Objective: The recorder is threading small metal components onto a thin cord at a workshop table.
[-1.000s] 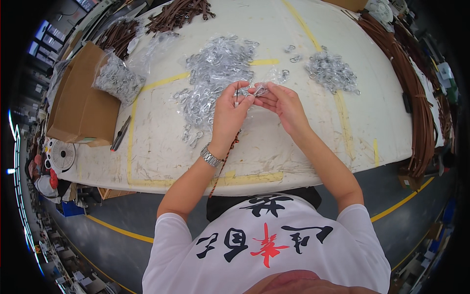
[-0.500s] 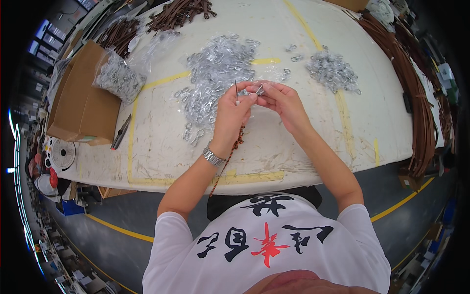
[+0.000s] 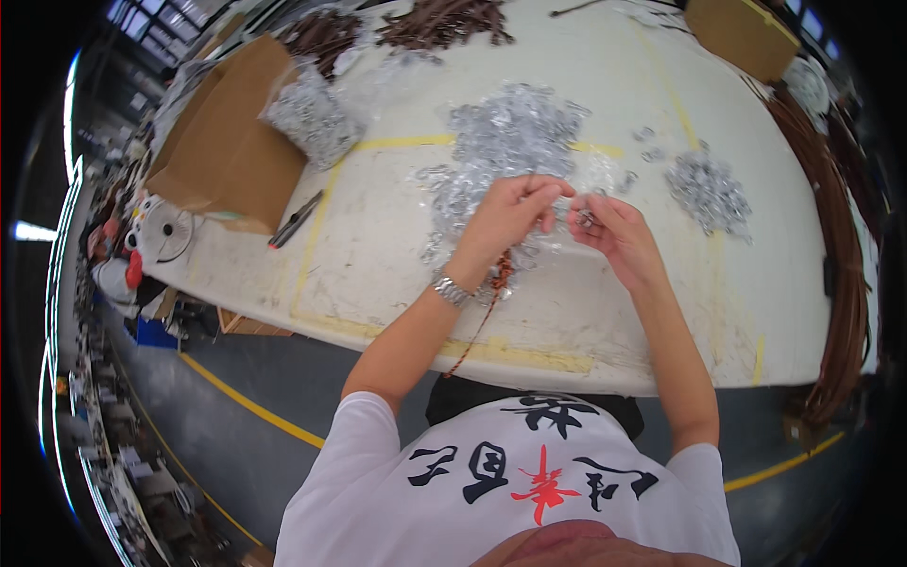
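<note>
Above the near side of a heap of shiny metal clasps in clear plastic [image 3: 515, 132], my two hands are held slightly apart. My right hand [image 3: 625, 238] pinches a small metal clasp [image 3: 586, 218] between thumb and fingers. My left hand [image 3: 510, 215], with a steel watch on its wrist, is closed with thumb and forefinger together; whatever it holds is too small or blurred to name. An orange-brown braided cord [image 3: 499, 276] lies below the left hand and trails over the table's near edge. To the right sits a smaller pile of metal clasps [image 3: 707, 192].
At left stand a cardboard box [image 3: 222, 142], a clear bag of clasps [image 3: 316, 118] and a black-and-red cutter [image 3: 296, 220]. Brown straps [image 3: 444, 21] lie at the back, and long brown straps [image 3: 831, 217] line the right edge. Yellow tape [image 3: 402, 143] marks the white table [image 3: 378, 246].
My hands have drawn apart; they were together at the clasp before. The thin pointed tool that rose from my left hand no longer shows. The whole view has shifted.
</note>
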The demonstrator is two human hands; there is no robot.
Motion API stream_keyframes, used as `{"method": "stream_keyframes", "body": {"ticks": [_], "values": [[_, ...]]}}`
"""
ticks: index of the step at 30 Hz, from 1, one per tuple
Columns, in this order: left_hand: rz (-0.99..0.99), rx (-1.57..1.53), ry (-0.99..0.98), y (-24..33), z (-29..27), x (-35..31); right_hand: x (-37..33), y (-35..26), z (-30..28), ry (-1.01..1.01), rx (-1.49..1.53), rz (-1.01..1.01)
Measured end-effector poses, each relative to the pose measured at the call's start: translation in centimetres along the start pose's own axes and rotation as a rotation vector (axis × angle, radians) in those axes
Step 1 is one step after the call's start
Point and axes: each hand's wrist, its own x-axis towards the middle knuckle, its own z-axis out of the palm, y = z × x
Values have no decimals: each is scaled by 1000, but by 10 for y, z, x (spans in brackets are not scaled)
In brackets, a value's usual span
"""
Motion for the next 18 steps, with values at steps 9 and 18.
{"method": "stream_keyframes", "body": {"ticks": [9,18], "values": [[60,-253,-184,-21,13,6,-10,-8,-11,-236,-71,209],[176,191,150,-40,21,13,-16,-3,16,-18,-796,11]]}}
